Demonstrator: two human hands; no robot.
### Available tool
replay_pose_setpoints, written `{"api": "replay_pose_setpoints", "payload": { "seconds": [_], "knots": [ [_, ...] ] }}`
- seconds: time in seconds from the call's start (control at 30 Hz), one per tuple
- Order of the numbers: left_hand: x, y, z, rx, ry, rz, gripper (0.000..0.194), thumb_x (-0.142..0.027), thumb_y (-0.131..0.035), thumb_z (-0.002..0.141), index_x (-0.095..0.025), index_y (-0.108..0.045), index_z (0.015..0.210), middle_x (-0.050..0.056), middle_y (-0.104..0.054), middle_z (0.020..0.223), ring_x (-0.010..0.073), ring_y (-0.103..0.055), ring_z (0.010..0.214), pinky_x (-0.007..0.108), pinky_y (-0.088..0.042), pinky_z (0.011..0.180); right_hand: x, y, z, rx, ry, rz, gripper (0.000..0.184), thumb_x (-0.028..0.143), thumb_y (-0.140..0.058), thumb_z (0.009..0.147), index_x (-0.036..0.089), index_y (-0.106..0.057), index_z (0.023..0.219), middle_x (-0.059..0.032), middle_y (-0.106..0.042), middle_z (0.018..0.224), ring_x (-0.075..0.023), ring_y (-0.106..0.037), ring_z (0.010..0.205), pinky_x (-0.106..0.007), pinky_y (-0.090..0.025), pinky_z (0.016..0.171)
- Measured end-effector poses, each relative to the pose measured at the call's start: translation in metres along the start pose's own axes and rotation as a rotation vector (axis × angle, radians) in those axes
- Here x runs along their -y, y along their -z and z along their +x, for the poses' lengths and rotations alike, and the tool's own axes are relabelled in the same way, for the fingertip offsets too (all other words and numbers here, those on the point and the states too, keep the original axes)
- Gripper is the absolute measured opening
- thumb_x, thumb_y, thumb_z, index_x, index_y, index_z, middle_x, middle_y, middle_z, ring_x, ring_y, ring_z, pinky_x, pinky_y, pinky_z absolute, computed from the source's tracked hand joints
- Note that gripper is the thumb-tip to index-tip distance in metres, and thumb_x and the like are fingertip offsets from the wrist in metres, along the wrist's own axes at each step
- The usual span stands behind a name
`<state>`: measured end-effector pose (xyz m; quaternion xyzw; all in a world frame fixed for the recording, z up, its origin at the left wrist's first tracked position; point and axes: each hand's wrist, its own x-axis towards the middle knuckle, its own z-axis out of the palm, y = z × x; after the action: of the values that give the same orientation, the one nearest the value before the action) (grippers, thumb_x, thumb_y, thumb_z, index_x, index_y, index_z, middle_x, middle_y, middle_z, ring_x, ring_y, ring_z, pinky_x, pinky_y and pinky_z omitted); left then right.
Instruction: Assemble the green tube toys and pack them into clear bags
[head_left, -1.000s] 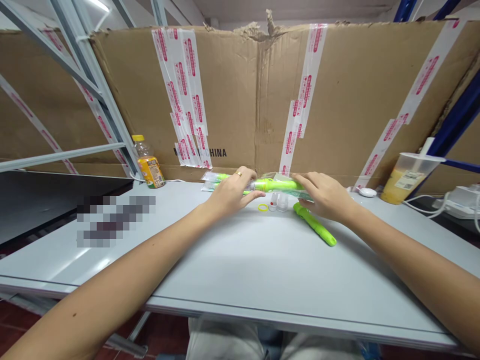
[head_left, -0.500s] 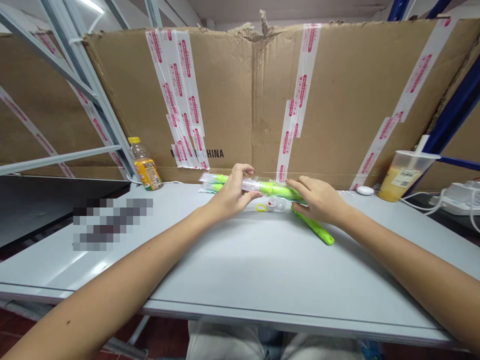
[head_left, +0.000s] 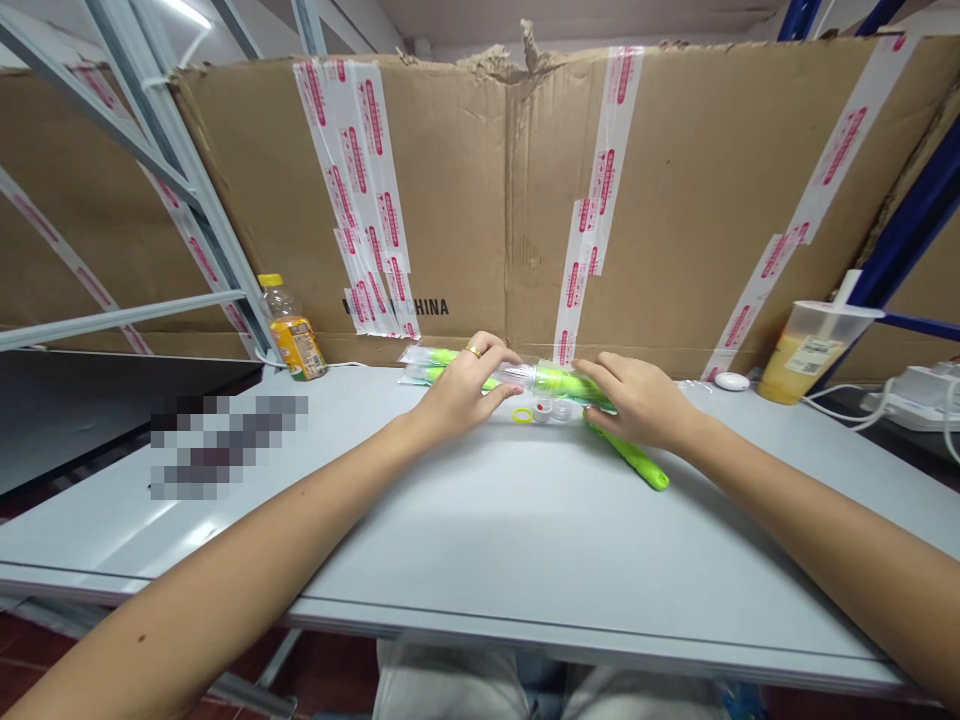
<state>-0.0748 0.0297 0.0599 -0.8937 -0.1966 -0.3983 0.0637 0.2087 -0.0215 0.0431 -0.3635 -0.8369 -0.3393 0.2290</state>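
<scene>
A bright green stick [head_left: 559,381] with a clear section [head_left: 519,374] at its left end lies crosswise near the back of the table. My left hand [head_left: 469,388] pinches the clear section between thumb and fingers. The green part is gripped by my right hand [head_left: 637,398], which hides its far end. Green sticks in clear wrapping [head_left: 421,366] lie behind and left of my left hand. Below my right hand a loose green stick [head_left: 636,460] slants across the table, its upper end partly covered. Between the hands sit a yellow ring [head_left: 523,415] and small clear plastic pieces [head_left: 559,410], one with a red dot.
A tall taped cardboard sheet [head_left: 465,200] stands along the back of the white table [head_left: 480,530]. At left is a juice bottle [head_left: 297,345]; at right are a drink cup [head_left: 802,355], a white round object [head_left: 731,381] and a white power strip with cables [head_left: 919,402].
My left fingers have curled down onto the clear section, which now reaches further right over the stick's yellow-green end. My right hand shifted slightly at first, then stayed nearly still.
</scene>
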Motion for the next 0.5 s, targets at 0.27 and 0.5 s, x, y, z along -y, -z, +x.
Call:
{"api": "replay_pose_setpoints", "payload": {
  "seconds": [0.27, 0.5],
  "knots": [
    [-0.008, 0.000, 0.001, 0.003, -0.001, -0.072, 0.028, -0.037, -0.071, 0.086, -0.019, -0.064, 0.106, 0.009, -0.055, 0.110, 0.0205, -0.058, 0.102, 0.040, -0.051, 0.091, 0.010, 0.004, 0.006, -0.020, 0.030, -0.008, 0.041, 0.026, -0.055, 0.085, 0.009, -0.056, 0.123, -0.0090, -0.060, 0.087, -0.0208, -0.052, 0.071, -0.031, -0.036, 0.060],
    [-0.010, 0.007, 0.005, 0.044, 0.111, -0.260, 0.026, -0.031, -0.056, 0.095, -0.020, -0.065, 0.116, 0.011, -0.065, 0.117, 0.0209, -0.061, 0.109, 0.036, -0.053, 0.087, 0.010, 0.008, 0.008, -0.030, -0.053, -0.050, 0.033, 0.025, -0.050, 0.088, 0.014, -0.058, 0.117, -0.0083, -0.060, 0.084, -0.0204, -0.051, 0.070, -0.030, -0.034, 0.060]
  ]
}}
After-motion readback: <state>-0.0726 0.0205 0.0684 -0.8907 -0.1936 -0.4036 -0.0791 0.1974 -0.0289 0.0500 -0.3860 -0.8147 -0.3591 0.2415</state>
